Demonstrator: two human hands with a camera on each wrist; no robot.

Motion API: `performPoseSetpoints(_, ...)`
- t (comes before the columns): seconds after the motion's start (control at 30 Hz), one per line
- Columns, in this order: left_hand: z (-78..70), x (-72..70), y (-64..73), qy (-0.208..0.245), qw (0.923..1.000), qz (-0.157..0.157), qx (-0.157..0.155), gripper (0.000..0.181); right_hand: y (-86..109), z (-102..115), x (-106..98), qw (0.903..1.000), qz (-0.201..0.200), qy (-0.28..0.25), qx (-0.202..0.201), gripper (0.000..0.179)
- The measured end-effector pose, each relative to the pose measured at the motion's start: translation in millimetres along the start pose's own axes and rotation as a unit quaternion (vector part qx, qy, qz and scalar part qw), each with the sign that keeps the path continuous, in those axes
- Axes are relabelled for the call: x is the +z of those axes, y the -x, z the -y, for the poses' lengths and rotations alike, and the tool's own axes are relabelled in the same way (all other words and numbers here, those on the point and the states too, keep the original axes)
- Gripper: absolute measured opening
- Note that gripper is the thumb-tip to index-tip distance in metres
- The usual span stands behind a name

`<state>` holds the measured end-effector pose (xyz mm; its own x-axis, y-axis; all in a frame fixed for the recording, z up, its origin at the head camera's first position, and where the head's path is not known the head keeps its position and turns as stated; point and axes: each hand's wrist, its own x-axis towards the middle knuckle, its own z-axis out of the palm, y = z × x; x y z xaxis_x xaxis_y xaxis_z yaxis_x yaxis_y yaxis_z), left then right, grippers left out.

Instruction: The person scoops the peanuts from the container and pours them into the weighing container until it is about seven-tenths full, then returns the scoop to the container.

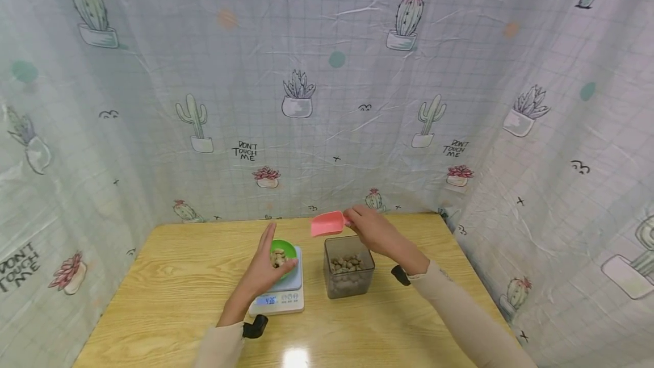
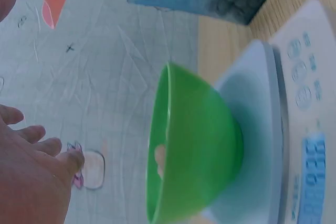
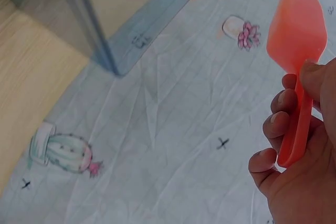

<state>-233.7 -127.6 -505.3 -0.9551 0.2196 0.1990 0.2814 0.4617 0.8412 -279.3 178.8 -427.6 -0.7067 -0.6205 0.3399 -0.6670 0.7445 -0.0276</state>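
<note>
My right hand (image 1: 375,231) grips the handle of a pink-red scoop (image 1: 328,224), raised behind and above a clear grey bin (image 1: 349,288). In the right wrist view, fingers and thumb wrap the scoop's handle (image 3: 296,135). Brown nut-like pieces (image 1: 347,264) lie in the bin. My left hand (image 1: 260,271) is beside and over a green bowl (image 1: 290,247), thumb and fingers spread apart. In the left wrist view that hand (image 2: 31,171) stands off from the bowl's rim. Pale tan pieces (image 1: 278,256) sit in the bowl, which rests on a digital scale (image 1: 291,306).
The scale's lit display (image 1: 266,300) faces the near side. Bin and scale stand side by side on a wooden table (image 1: 403,322). A cactus-print curtain (image 1: 327,146) encloses the table's back and sides.
</note>
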Motion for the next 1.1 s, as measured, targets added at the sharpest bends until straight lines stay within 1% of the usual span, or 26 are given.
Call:
performPoseSetpoints(0.13, -10.3, 10.0, -3.8, -0.003, 0.9998, 0.012, 0.017, 0.103, 12.7, -10, -5, 0.9998, -0.017, 0.005, 0.004, 0.016)
performPoseSetpoints(0.3, -20.1, 24.1, -8.2, 0.010, 0.9992, 0.032, 0.023, 0.101, 26.2, -20, -9, 0.9992, -0.037, 0.012, 0.002, 0.015)
performPoseSetpoints(0.43, -24.3, 36.2, -12.1, 0.026, 0.9980, 0.052, 0.026, 0.099, 36.4, -25, -11, 0.9991, -0.036, 0.016, 0.013, 0.014)
performPoseSetpoints(0.57, -25.4, 49.0, -15.7, 0.034, 0.9968, 0.069, 0.022, 0.099, 45.0, -27, -15, 0.9992, -0.029, 0.020, 0.020, 0.014)
performPoseSetpoints(0.7, -24.0, 63.9, -18.4, 0.030, 0.9955, 0.089, 0.013, 0.102, 51.8, -29, -15, 0.9990, -0.031, 0.030, 0.008, 0.011)
performPoseSetpoints(0.8, -20.0, 75.7, -20.8, 0.023, 0.9935, 0.110, 0.015, 0.105, 55.9, -30, -14, 0.9989, -0.030, 0.035, 0.000, 0.008)
performPoseSetpoints(0.97, -12.5, 91.5, -24.8, 0.025, 0.9903, 0.137, 0.010, 0.109, 59.6, -29, -11, 0.9987, -0.011, 0.048, -0.016, 0.011)
performPoseSetpoints(1.1, -8.5, 98.9, -26.6, 0.035, 0.9884, 0.147, -0.001, 0.111, 59.7, -27, -8, 0.9972, 0.011, 0.069, -0.029, 0.014)
